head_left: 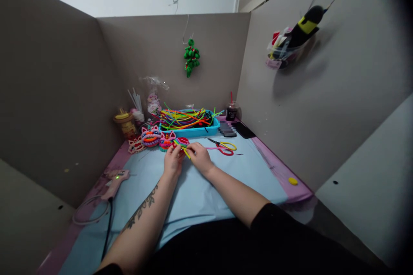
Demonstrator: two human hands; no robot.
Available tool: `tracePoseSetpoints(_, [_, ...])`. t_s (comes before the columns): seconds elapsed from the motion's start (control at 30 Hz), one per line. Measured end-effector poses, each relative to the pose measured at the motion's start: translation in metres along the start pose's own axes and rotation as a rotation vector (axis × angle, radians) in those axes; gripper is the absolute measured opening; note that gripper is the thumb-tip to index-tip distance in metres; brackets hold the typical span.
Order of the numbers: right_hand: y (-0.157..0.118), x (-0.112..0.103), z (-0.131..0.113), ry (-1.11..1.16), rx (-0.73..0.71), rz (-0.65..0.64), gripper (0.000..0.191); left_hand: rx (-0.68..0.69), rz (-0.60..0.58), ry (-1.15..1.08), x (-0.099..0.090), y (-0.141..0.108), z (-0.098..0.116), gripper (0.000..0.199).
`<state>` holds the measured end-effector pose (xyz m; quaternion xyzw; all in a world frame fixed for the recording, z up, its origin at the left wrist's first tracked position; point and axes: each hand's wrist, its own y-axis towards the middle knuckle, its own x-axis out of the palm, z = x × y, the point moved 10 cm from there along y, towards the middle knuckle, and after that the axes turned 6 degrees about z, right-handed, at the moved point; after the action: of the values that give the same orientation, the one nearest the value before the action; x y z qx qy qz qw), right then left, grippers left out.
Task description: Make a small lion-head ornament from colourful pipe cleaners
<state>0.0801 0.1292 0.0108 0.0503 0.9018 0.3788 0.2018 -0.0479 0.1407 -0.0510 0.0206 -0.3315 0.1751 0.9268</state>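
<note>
Between my hands, over the middle of the table, is a small multicoloured pipe-cleaner piece (181,142) with red, green and yellow parts. My left hand (173,160) has its fingers closed round the left side of it. My right hand (199,157) pinches the yellow strip (187,153) at its lower right. Scissors with red and yellow handles (226,147) lie open just right of my right hand, beside a pink strip. Fluffy lion-like heads (150,136) stand left of the piece.
Behind is a blue tray (193,131) of colourful pipe cleaners. A pink glue gun (116,182) with its cable lies at left. Phones (245,130), a drink cup (231,112) and a yellow lump (293,181) are at right. Grey partitions (138,47) enclose the table.
</note>
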Motion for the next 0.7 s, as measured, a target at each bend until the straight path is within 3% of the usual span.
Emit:
tracePoseSetpoints(0.27, [-0.003,0.010,-0.002,-0.172,-0.078,-0.077,0.013,-0.198,0.009,-0.026,-0.003,0.002,-0.017,0.024])
tracePoseSetpoints(0.5, [0.000,0.007,0.005,-0.136,-0.041,-0.049,0.015,-0.130,0.025,0.004,-0.009,0.010,-0.016,0.023])
tracePoseSetpoints(0.7, [0.003,0.007,0.022,-0.006,0.056,-0.009,0.013,-0.148,0.025,-0.002,-0.007,0.008,-0.019,0.020])
